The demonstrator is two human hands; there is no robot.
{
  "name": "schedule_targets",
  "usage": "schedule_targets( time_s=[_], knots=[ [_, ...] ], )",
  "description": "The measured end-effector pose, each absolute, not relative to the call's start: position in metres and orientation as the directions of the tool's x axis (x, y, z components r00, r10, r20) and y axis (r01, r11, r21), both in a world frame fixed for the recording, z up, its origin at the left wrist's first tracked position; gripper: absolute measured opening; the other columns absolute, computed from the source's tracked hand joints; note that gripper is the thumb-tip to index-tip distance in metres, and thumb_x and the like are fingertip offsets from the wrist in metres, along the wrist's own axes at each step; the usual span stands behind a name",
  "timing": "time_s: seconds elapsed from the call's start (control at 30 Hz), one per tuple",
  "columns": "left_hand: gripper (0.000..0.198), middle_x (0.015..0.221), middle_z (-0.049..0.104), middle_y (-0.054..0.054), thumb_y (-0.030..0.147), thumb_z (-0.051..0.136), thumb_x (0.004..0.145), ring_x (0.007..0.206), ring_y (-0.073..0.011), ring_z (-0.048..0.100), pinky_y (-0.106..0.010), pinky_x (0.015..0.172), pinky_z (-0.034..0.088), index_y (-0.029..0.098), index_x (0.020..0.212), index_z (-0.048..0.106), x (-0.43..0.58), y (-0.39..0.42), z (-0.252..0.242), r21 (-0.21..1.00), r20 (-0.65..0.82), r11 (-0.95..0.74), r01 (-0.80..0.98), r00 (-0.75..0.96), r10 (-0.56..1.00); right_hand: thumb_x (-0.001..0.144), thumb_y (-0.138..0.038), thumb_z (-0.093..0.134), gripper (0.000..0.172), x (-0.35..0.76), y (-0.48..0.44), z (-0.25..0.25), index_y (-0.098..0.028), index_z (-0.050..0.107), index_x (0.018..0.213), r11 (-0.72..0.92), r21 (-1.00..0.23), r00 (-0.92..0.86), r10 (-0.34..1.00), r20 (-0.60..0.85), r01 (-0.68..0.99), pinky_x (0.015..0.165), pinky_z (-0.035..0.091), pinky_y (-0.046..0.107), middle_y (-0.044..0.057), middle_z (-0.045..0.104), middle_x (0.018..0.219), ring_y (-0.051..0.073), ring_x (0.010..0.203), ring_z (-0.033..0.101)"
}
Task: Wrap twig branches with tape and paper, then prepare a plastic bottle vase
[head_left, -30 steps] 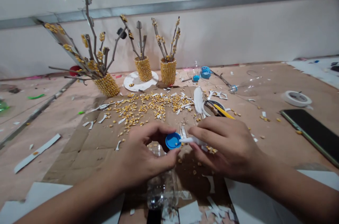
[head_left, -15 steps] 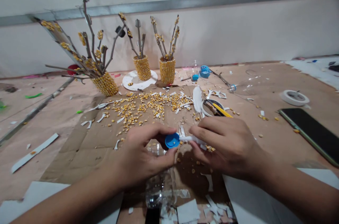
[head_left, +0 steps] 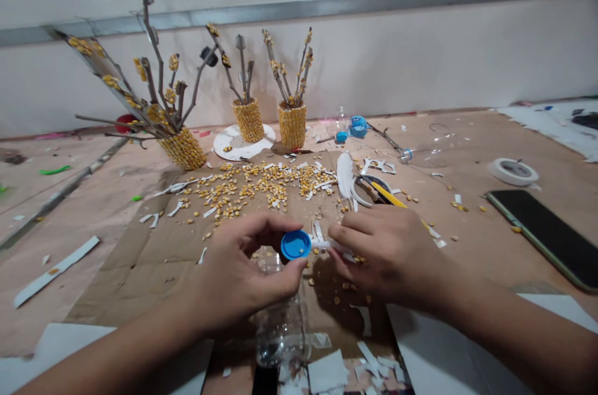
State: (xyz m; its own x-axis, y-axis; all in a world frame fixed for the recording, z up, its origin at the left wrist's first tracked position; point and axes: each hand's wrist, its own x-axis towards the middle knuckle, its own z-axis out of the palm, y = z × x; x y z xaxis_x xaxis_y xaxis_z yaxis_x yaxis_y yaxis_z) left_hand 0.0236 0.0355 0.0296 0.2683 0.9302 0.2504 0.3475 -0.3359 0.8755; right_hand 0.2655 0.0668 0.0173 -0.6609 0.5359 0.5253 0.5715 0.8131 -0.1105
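My left hand pinches a blue bottle cap between thumb and fingers, its hollow inside facing me with a small pale bit in it. In my right hand is a slim white tube, mostly covered by the fingers, its narrow end at the cap's right edge. Whether that end touches the cap I cannot tell. Below my left hand lies a clear plastic bottle. Corn kernels and white paper scraps are scattered over the cardboard beyond my hands.
Three corn-covered pots with twigs stand at the back, one leaning. A yellow cutter lies by a white ring. To the right are a tape roll and a phone. Paper scraps lie in front.
The blue cap has turned so its inside faces me more fully. Both hands sit slightly further left in the picture, and the view has shifted a little.
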Motion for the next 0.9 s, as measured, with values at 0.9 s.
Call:
schedule_targets(
  time_s=[0.9],
  knots=[
    [0.019,0.084,0.080,-0.001,0.026,0.083,0.082,0.072,-0.0163,0.072,-0.027,0.068,0.058,0.022,0.100,0.078,0.024,0.037,0.037,0.809,0.258,-0.398,0.433,0.347,0.902,0.110,-0.053,0.042,0.050,0.265,0.058,0.025,-0.019,0.059,0.077,0.118,-0.963,-0.656,0.752,-0.071,0.240,0.054,0.049,0.024,0.000,0.058,0.066,0.013,0.060,0.056]
  ],
)
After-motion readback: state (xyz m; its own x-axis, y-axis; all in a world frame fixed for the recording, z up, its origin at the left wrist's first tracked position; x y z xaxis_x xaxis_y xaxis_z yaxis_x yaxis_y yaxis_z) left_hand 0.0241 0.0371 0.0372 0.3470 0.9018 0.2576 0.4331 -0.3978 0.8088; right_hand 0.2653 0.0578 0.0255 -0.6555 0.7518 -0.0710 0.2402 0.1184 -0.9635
